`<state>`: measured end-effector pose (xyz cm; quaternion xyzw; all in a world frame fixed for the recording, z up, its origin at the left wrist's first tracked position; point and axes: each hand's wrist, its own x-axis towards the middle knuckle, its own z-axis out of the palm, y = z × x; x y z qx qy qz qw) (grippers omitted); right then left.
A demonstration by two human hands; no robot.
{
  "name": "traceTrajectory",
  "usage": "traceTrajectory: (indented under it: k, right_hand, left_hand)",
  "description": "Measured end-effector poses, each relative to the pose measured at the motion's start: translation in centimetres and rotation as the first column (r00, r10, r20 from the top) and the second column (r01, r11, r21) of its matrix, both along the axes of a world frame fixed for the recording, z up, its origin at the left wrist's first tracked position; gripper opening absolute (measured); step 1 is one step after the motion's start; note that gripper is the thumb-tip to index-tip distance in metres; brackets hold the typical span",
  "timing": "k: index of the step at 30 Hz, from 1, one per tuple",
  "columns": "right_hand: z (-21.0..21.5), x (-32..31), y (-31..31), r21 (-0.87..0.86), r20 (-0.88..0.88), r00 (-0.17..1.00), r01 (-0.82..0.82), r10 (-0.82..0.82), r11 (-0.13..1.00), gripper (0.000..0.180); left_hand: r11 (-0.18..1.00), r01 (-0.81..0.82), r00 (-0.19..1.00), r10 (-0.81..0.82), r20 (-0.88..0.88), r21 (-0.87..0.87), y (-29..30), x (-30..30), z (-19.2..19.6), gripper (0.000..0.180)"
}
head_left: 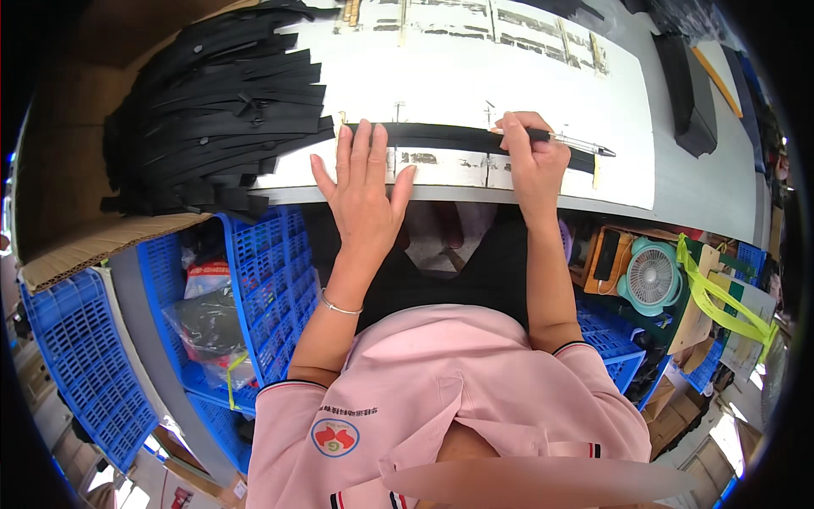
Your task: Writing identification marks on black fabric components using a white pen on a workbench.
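A long black fabric strip [441,137] lies flat across a white marked board [543,97]. My left hand [365,187] rests flat on the strip's left end, fingers spread and pressing down. In my right hand [532,165] is a clear-barrelled pen [581,144], gripped near its dark end; its tip is hidden by my fingers at the strip's upper edge. To the left of my left hand, a large heap of black strips [229,119] spreads over the board's left part.
An open cardboard box [76,170] stands behind the heap. A black folded piece [685,93] lies on the grey table [721,182] at right. Below the table edge are blue plastic baskets [271,288], a small green fan [651,276] and a phone [607,254].
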<state>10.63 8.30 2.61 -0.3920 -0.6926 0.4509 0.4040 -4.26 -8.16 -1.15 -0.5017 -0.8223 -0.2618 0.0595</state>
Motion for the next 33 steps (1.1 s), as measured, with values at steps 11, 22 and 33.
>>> traceTrajectory:
  k: [11,22,33]
  right_hand:
    - [-1.7,0.9,1.1,0.093,0.083,0.996,-0.022,0.014,0.995,0.021]
    - [-1.8,0.8,1.1,0.144,0.086,0.996,-0.047,0.034,0.989,0.021]
    - [-2.7,1.6,1.6,0.163,0.07,0.986,-0.158,0.149,0.974,0.022]
  left_hand:
    - [0.998,0.05,0.995,-0.054,0.079,0.046,1.2,1.4,1.0,0.069]
    - [0.962,0.25,0.947,-0.267,0.179,0.111,4.3,5.0,1.1,0.045]
    - [0.958,0.257,0.958,-0.27,0.098,0.126,4.7,5.2,1.0,0.043]
